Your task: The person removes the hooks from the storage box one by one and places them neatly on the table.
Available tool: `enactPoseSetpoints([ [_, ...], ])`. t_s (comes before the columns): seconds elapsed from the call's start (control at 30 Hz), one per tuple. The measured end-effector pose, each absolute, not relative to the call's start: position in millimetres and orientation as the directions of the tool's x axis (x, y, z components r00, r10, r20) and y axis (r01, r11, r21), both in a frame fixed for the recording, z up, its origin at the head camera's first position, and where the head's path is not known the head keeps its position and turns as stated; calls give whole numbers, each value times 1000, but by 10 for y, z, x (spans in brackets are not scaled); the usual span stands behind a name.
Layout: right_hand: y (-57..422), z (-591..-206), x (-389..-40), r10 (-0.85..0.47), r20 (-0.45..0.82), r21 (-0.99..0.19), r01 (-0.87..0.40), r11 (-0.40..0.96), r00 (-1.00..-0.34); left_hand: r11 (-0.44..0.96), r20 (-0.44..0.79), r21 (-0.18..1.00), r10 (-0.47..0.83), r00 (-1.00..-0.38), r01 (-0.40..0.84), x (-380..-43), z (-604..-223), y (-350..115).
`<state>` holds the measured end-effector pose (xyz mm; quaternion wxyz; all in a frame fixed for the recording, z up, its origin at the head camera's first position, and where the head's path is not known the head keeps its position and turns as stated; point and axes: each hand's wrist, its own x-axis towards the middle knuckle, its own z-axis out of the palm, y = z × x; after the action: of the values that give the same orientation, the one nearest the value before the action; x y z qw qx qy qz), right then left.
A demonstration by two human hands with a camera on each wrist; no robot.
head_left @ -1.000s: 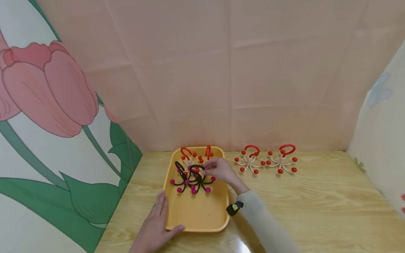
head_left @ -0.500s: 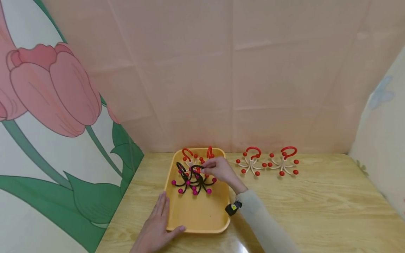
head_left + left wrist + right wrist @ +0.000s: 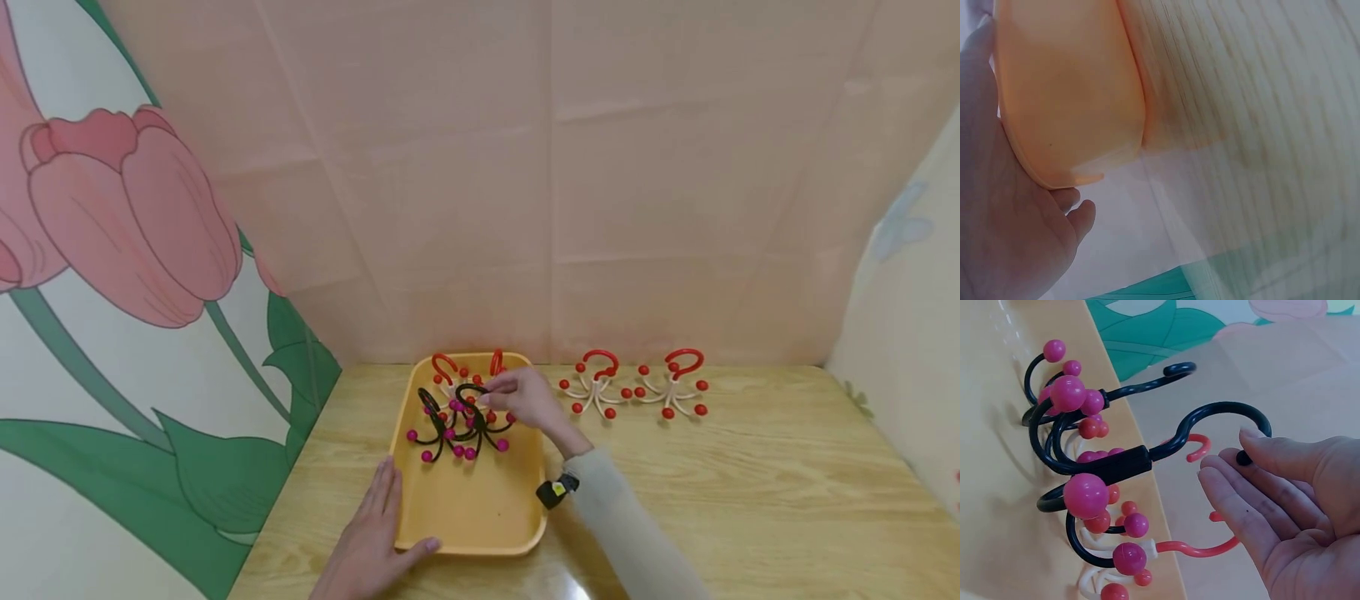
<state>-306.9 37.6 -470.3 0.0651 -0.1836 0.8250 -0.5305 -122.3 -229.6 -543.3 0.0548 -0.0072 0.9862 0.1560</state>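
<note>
The black rotating hook (image 3: 1122, 467) has a glossy, S-curved open top, a straight cylindrical sleeve and thin arms curling outward to round magenta balls. It stands upright over the far half of the yellow tray (image 3: 465, 510), just beside a second black hook (image 3: 439, 422). The right hand (image 3: 528, 402) pinches its curved top between thumb and fingers. The left hand (image 3: 365, 525) rests against the tray's left rim, fingers straight, gripping nothing.

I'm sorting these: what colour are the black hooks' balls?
Magenta balls, clearest in the right wrist view.
</note>
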Motion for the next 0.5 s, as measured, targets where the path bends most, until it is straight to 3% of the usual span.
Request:
enactPoseSetpoints([
  [0.5, 496, -4431, -2952, -380, 106, -920, -236, 313, -919, 947, -114, 317, -12, -993, -48, -1217, -5421, -2288],
])
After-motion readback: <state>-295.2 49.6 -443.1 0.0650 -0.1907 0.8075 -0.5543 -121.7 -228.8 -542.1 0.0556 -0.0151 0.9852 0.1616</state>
